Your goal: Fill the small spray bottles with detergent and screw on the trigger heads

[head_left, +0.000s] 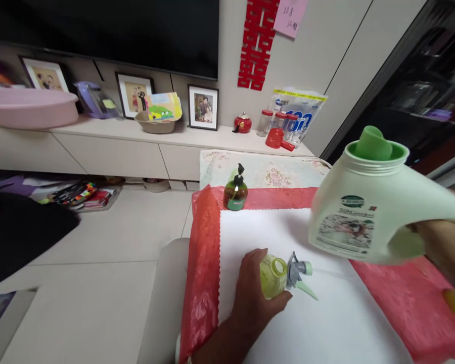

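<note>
My left hand (250,298) is wrapped round a small yellow-green spray bottle (272,278) with its mouth uncovered, standing on a white sheet (288,328). Just right of it lies the grey spray head (296,268) with a pale green trigger, off the bottle. Up at the right, my right hand (442,242) grips the handle of a large pale green detergent jug (349,212). The jug is held above the sheet, capless, its green pouring spout (373,144) showing in the neck. My right fingers are partly hidden by the handle and blurred.
An amber pump bottle (235,194) stands at the sheet's far left edge. Red plastic film (205,263) covers the table round the sheet. Behind, a low cabinet (117,151) bears photo frames, a pink basin (30,107), a red teapot (242,123) and jars.
</note>
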The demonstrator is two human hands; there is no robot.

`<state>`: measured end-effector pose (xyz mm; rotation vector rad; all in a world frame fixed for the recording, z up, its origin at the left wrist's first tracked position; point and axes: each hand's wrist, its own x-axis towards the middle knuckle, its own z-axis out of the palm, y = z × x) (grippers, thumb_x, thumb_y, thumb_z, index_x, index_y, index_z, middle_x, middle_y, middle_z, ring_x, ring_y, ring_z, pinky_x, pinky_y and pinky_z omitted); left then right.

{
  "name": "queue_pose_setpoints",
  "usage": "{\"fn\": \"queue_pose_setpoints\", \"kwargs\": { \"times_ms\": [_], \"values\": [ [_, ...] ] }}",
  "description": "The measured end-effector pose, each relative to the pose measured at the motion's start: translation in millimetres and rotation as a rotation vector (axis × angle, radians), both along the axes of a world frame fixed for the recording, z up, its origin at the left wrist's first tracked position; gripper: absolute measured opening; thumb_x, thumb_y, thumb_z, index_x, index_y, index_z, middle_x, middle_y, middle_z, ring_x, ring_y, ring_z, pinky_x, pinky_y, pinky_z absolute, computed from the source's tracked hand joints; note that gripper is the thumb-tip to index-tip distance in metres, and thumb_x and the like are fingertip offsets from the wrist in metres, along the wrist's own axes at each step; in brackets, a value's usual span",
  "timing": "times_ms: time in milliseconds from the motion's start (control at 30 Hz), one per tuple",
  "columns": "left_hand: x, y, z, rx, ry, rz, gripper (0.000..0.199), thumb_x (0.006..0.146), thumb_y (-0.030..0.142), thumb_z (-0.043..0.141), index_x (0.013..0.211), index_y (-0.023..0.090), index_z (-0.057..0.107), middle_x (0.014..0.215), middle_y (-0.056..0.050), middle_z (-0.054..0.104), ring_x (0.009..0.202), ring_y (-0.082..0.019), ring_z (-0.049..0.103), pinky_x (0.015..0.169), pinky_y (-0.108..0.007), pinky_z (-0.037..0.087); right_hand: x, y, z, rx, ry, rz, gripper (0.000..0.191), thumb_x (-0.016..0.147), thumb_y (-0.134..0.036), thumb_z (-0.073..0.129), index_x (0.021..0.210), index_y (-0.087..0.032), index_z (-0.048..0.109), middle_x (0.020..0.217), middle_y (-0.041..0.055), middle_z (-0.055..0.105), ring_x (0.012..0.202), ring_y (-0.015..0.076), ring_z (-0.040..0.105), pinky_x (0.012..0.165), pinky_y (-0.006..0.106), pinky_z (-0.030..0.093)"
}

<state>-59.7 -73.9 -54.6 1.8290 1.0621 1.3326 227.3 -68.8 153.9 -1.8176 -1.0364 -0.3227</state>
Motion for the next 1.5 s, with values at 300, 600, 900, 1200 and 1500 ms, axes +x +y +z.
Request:
{"fn": "queue_pose_setpoints", "kwargs": {
  "times_ms": [300,600,900,1200,1500],
  "values": [
    [5.6,2.5,-12.7,-0.025,-0.052,0.051,0.084,0.054,0.016,0.073,0.133,0.023,0.047,0.123,-0.012,0.059,0.114,-0.033,0.061,0.101,-0.053,0.054,-21.6,66.9,-101.8,0.093,0.359,0.186,0.033,0.093,-0.032,0.069,0.074,-0.011,0.052,0.061,-0.0055,0.045,0.051,0.0031,0.04,0.046,0.012,0.034],
    [0.0,5.7,-11.6,-0.095,-0.055,-0.011,0.082,0.057,0.023,0.077,0.133,0.027,0.047,0.126,-0.01,0.06,0.117,-0.034,0.06,0.104,-0.05,0.051,-27.6,70.8,-130.2,-0.122,0.383,0.282,0.026,0.099,-0.034,0.066,0.092,-0.01,0.06,0.078,-0.0014,0.055,0.064,0.0068,0.052,0.058,0.016,0.047],
    [-4.6,6.9,-0.1,-0.157,-0.084,-0.052,0.077,0.06,0.028,0.081,0.13,0.025,0.05,0.125,-0.011,0.06,0.116,-0.034,0.06,0.103,-0.049,0.05,-24.5,-24.6,-148.0,-0.354,0.078,0.28,0.063,0.082,-0.045,0.057,0.133,-0.008,0.059,0.116,0.016,0.062,0.101,0.0292,0.061,0.086,0.048,0.052],
    [-6.3,5.6,7.5,-0.219,-0.125,-0.092,0.084,0.062,0.045,0.084,0.133,0.021,0.048,0.131,-0.014,0.058,0.123,-0.034,0.057,0.109,-0.05,0.044,-77.4,-53.6,-179.5,-0.592,-0.232,0.637,0.052,0.083,-0.012,0.036,0.126,-0.017,0.064,0.124,0.0098,0.06,0.111,0.0284,0.053,0.09,0.046,0.042],
    [-17.8,2.5,25.4,-0.471,-0.353,-0.177,0.065,0.095,0.066,0.04,0.137,0.019,0.05,0.142,-0.014,0.058,0.134,-0.03,0.053,0.116,-0.05,0.038,-75.4,-58.4,-151.2,-0.355,-0.087,0.649,0.03,0.097,-0.034,0.05,0.118,-0.019,0.065,0.11,0.0075,0.063,0.1,0.0222,0.058,0.086,0.036,0.048]
  ]
}}
